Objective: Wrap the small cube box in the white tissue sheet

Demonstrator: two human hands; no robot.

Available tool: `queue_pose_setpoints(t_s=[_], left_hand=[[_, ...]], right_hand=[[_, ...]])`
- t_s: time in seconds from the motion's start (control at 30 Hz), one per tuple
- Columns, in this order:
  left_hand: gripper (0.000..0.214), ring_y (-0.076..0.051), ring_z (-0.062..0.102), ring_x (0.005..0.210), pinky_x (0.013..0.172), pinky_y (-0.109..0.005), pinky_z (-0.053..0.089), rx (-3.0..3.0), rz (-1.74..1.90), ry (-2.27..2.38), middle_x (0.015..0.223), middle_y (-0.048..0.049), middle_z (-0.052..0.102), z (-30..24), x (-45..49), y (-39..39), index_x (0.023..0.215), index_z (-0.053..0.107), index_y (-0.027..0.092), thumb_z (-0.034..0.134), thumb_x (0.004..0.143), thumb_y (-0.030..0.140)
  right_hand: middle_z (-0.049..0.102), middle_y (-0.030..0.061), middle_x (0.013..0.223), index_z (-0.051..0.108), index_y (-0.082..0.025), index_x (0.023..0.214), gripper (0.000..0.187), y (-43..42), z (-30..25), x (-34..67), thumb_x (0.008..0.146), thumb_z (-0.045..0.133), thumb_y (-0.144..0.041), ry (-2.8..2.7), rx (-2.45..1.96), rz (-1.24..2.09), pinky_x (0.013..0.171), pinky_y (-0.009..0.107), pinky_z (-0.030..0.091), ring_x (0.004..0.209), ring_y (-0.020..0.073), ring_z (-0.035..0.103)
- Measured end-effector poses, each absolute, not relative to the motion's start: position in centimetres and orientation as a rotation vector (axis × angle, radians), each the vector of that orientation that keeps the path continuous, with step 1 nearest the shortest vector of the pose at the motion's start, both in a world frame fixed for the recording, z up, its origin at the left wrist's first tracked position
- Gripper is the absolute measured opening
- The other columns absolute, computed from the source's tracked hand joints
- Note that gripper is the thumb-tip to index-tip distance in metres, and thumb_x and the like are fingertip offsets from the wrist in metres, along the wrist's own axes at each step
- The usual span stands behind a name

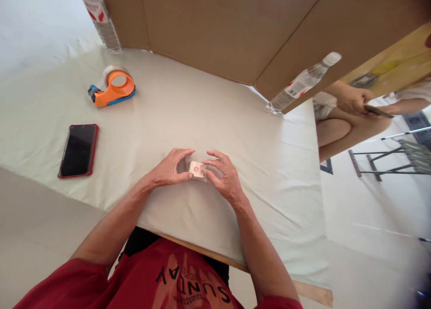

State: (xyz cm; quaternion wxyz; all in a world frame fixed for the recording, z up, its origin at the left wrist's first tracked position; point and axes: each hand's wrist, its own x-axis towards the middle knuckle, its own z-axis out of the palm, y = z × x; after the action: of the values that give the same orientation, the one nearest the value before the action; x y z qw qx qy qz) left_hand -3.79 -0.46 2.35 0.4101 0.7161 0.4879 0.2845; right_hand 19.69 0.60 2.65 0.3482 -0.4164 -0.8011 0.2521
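Note:
Both of my hands meet near the middle of the table, over the white cloth [208,107]. Between them sits a small white packet with red print [197,169], wrapped in clear film. My left hand [170,169] curls round its left side, thumb and fingers closed on it. My right hand [224,176] pinches its right edge with thumb and fingertips. The packet rests on or just above the cloth; I cannot tell which.
A red-cased phone [78,150] lies face up at the left. An orange tape dispenser [112,88] sits beyond it. Two plastic water bottles [100,17] [301,84] stand against a large cardboard sheet [235,26] at the back. Another person [350,116] sits at the right, beside a folding stool [390,158].

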Motion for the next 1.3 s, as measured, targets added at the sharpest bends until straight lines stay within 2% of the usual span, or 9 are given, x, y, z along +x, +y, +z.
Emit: queue_pose_setpoints(t_s=[0.2, 0.33, 0.43, 0.7, 0.9, 1.0, 1.13, 1.23, 1.3], left_hand=[[0.076, -0.032, 0.052, 0.129, 0.111, -0.049, 0.042, 1.874, 0.678, 1.240, 0.139, -0.0159, 0.058, 2.3, -3.1, -0.7, 0.147, 0.046, 0.018, 0.072, 0.078, 0.037], [0.079, -0.030, 0.055, 0.127, 0.110, -0.047, 0.044, 1.818, 0.720, 1.230, 0.139, -0.0138, 0.058, 1.5, -3.0, -0.7, 0.150, 0.041, 0.022, 0.072, 0.080, 0.035], [0.082, -0.030, 0.054, 0.127, 0.110, -0.047, 0.043, 1.790, 0.750, 1.216, 0.140, -0.0143, 0.057, 0.9, -3.0, -0.7, 0.152, 0.038, 0.022, 0.073, 0.078, 0.034], [0.087, -0.033, 0.052, 0.131, 0.111, -0.048, 0.041, 1.800, 0.771, 1.160, 0.147, -0.0159, 0.052, 1.4, -2.9, -0.6, 0.154, 0.035, 0.020, 0.073, 0.076, 0.029], [0.092, -0.032, 0.052, 0.130, 0.107, -0.043, 0.045, 1.697, 0.859, 1.171, 0.151, -0.0167, 0.046, 1.9, -2.5, -0.8, 0.156, 0.029, 0.019, 0.073, 0.076, 0.029], [0.097, -0.031, 0.057, 0.118, 0.102, -0.043, 0.047, 1.595, 0.861, 1.169, 0.143, -0.0157, 0.051, 1.8, -2.5, -0.8, 0.157, 0.028, 0.019, 0.076, 0.074, 0.034], [0.098, -0.026, 0.060, 0.103, 0.098, -0.043, 0.046, 1.404, 0.951, 1.074, 0.116, -0.0117, 0.061, 1.3, -2.4, -0.5, 0.154, 0.030, 0.016, 0.079, 0.074, 0.042], [0.087, -0.023, 0.062, 0.101, 0.094, -0.039, 0.048, 1.206, 1.037, 0.942, 0.111, -0.0099, 0.062, 1.1, -2.4, -0.2, 0.146, 0.037, 0.019, 0.080, 0.075, 0.044], [0.070, -0.022, 0.063, 0.101, 0.089, -0.036, 0.049, 1.105, 1.064, 0.886, 0.112, -0.0100, 0.062, 1.1, -2.5, 0.0, 0.133, 0.047, 0.020, 0.080, 0.076, 0.042]], right_hand=[[0.067, 0.0093, 0.130, 0.075, -0.027, 0.105, 0.017, 2.0, 3.0, 19.1, 0.093, 0.065, -0.035, -2.288, -1.020, 0.517, 0.100, 0.046, 0.049, 0.122, 0.0265, 0.060], [0.070, 0.0079, 0.124, 0.075, -0.026, 0.096, 0.014, 2.6, 2.8, 18.4, 0.095, 0.061, -0.028, -2.349, -0.973, 0.390, 0.095, 0.042, 0.047, 0.117, 0.0252, 0.062], [0.073, 0.0082, 0.117, 0.071, -0.023, 0.087, 0.020, 2.8, 2.4, 17.5, 0.097, 0.055, -0.022, -2.336, -0.979, 0.347, 0.094, 0.040, 0.045, 0.111, 0.0233, 0.064], [0.071, 0.0098, 0.112, 0.059, -0.023, 0.090, 0.014, 3.8, 2.5, 16.5, 0.094, 0.046, -0.024, -2.168, -1.196, 0.678, 0.092, 0.040, 0.045, 0.106, 0.0237, 0.064], [0.070, 0.0063, 0.100, 0.055, -0.023, 0.089, 0.017, 3.7, 4.9, 16.1, 0.097, 0.043, -0.032, -1.988, -1.174, 0.852, 0.085, 0.033, 0.048, 0.092, 0.0188, 0.064], [0.068, 0.0042, 0.093, 0.056, -0.023, 0.088, 0.017, 4.3, 6.1, 15.9, 0.096, 0.044, -0.032, -1.979, -1.181, 0.836, 0.081, 0.031, 0.047, 0.085, 0.0176, 0.061], [0.064, 0.0019, 0.083, 0.057, -0.022, 0.084, 0.016, 6.6, 6.6, 15.7, 0.093, 0.047, -0.032, -1.932, -1.203, 0.840, 0.075, 0.030, 0.044, 0.077, 0.0163, 0.056], [0.057, -0.0009, 0.073, 0.054, -0.022, 0.076, 0.018, 8.8, 6.2, 15.7, 0.090, 0.049, -0.031, -1.859, -1.227, 0.890, 0.070, 0.029, 0.042, 0.069, 0.0148, 0.052], [0.057, -0.0009, 0.072, 0.054, -0.022, 0.072, 0.019, 9.6, 5.8, 16.0, 0.089, 0.049, -0.031, -1.804, -1.239, 0.902, 0.071, 0.030, 0.043, 0.069, 0.0148, 0.053]])
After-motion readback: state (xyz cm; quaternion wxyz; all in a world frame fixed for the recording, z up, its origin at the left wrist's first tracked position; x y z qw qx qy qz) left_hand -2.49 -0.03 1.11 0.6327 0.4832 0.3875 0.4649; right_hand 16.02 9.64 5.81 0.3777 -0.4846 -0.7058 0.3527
